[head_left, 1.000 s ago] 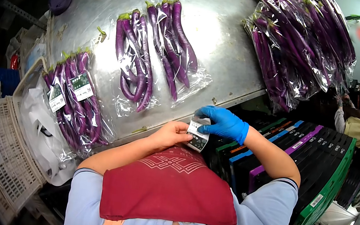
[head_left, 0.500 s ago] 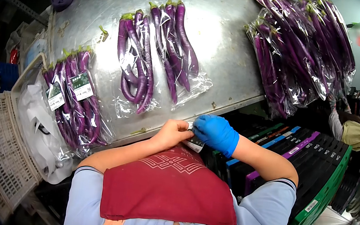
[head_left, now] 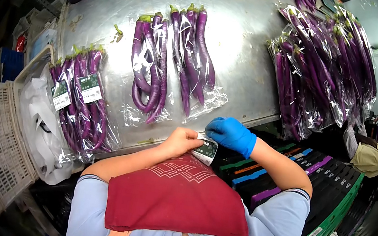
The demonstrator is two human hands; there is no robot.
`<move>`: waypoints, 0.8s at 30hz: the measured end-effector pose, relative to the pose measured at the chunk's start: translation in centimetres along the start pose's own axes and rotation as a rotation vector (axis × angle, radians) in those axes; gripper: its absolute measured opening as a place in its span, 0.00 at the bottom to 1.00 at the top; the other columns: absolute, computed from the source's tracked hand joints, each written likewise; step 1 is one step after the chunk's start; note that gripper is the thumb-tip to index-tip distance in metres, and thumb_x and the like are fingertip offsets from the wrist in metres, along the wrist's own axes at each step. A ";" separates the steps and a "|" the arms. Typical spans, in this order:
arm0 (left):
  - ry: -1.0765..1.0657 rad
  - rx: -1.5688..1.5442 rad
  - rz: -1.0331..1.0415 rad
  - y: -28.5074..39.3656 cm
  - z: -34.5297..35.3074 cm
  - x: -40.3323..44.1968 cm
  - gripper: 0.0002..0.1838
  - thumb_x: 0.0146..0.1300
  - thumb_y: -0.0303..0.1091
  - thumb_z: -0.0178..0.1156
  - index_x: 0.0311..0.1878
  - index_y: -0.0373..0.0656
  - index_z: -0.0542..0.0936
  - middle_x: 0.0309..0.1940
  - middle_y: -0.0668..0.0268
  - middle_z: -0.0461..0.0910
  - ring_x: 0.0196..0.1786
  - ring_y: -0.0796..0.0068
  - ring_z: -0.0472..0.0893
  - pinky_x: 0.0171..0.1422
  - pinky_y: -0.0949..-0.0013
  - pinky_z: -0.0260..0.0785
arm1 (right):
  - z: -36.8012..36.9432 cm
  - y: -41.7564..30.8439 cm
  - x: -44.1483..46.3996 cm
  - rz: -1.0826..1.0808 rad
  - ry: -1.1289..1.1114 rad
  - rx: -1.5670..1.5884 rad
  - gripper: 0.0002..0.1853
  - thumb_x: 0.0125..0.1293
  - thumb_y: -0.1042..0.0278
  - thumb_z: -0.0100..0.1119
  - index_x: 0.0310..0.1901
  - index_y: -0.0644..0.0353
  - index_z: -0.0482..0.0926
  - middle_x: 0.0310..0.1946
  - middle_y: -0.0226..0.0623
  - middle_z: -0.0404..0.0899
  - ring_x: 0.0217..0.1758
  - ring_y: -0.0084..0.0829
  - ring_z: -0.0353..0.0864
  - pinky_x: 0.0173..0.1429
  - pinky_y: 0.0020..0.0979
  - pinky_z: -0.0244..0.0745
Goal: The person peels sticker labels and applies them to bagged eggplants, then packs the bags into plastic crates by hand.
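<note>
My left hand (head_left: 183, 141), bare, pinches a green and white printed label (head_left: 205, 150) between thumb and fingers, just above the red apron (head_left: 177, 197). My right hand (head_left: 230, 135), in a blue glove, is at the label's upper edge with its fingers curled together; what lies between its fingertips is hidden. Beyond my hands on the metal table are two clear bags of long purple eggplants, a left bag (head_left: 149, 70) and a right bag (head_left: 190, 62), with no label visible on either. Labelled eggplant bags (head_left: 84, 112) lie at the left.
A large pile of bagged eggplants (head_left: 322, 74) covers the table's right side. White plastic bags (head_left: 44, 121) and a cream crate (head_left: 5, 139) are at the left. Stacked black crates (head_left: 282, 181) stand at my right. Another person (head_left: 371, 157) is at the far right.
The label has come into fuller view in my left hand. My right hand has shifted slightly up and right. The camera view has moved, so the table's contents appear lower and further right.
</note>
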State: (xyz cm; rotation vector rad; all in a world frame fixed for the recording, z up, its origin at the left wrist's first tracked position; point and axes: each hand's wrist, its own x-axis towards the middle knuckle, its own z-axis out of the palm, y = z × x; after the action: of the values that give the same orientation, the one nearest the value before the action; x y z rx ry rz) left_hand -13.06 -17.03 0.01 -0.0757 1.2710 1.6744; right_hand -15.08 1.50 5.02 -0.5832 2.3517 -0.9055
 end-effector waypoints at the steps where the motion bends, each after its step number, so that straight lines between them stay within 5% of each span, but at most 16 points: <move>1: 0.006 -0.007 -0.002 0.2 0.0 -0.1 0.08 0.56 0.28 0.56 0.34 0.32 0.78 0.25 0.67 0.78 0.28 0.84 0.73 0.32 0.78 0.65 | -0.2 -0.1 0.0 0.014 -0.031 0.036 0.08 0.52 0.66 0.56 0.30 0.61 0.76 0.27 0.43 0.75 0.31 0.44 0.75 0.35 0.36 0.70; 9: 0.010 0.203 0.016 -0.5 -0.6 0.8 0.09 0.55 0.29 0.57 0.34 0.31 0.78 0.25 0.67 0.78 0.27 0.84 0.73 0.32 0.77 0.66 | 0.4 -1.2 0.5 0.009 -0.113 -0.225 0.09 0.51 0.64 0.53 0.25 0.60 0.76 0.26 0.42 0.76 0.31 0.47 0.75 0.36 0.40 0.70; 12: -0.001 0.175 0.010 0.0 -0.6 0.8 0.10 0.55 0.29 0.57 0.35 0.31 0.78 0.26 0.65 0.78 0.28 0.83 0.74 0.32 0.76 0.67 | -0.1 -0.2 0.9 0.101 -0.134 -0.069 0.10 0.50 0.63 0.54 0.28 0.62 0.77 0.27 0.44 0.76 0.31 0.46 0.75 0.36 0.38 0.71; 16: -0.003 0.027 -0.001 0.4 -0.7 0.5 0.11 0.56 0.29 0.57 0.38 0.30 0.78 0.29 0.63 0.79 0.29 0.81 0.75 0.33 0.77 0.68 | -1.7 2.0 1.2 0.364 0.050 0.486 0.11 0.54 0.66 0.53 0.33 0.66 0.76 0.25 0.32 0.74 0.29 0.20 0.70 0.37 0.25 0.68; 18: -0.015 -0.012 -0.035 0.7 -0.9 0.3 0.11 0.56 0.28 0.57 0.40 0.30 0.77 0.30 0.62 0.79 0.31 0.81 0.75 0.35 0.77 0.68 | -3.4 2.7 1.8 0.464 0.212 0.665 0.10 0.55 0.66 0.52 0.33 0.65 0.75 0.25 0.27 0.72 0.30 0.18 0.68 0.38 0.21 0.66; 24: -0.061 -0.058 -0.057 -0.3 -1.8 0.4 0.12 0.55 0.29 0.59 0.40 0.29 0.77 0.31 0.62 0.79 0.32 0.81 0.76 0.37 0.77 0.68 | -10.3 4.0 8.3 0.182 0.323 0.301 0.11 0.57 0.65 0.51 0.35 0.65 0.76 0.27 0.35 0.77 0.30 0.21 0.72 0.37 0.27 0.69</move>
State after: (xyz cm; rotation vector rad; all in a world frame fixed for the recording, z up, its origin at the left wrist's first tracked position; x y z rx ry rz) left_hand -13.89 -18.14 -1.19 -0.0943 1.1651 1.6528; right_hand -28.58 4.43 5.87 -0.1044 2.4265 -1.3139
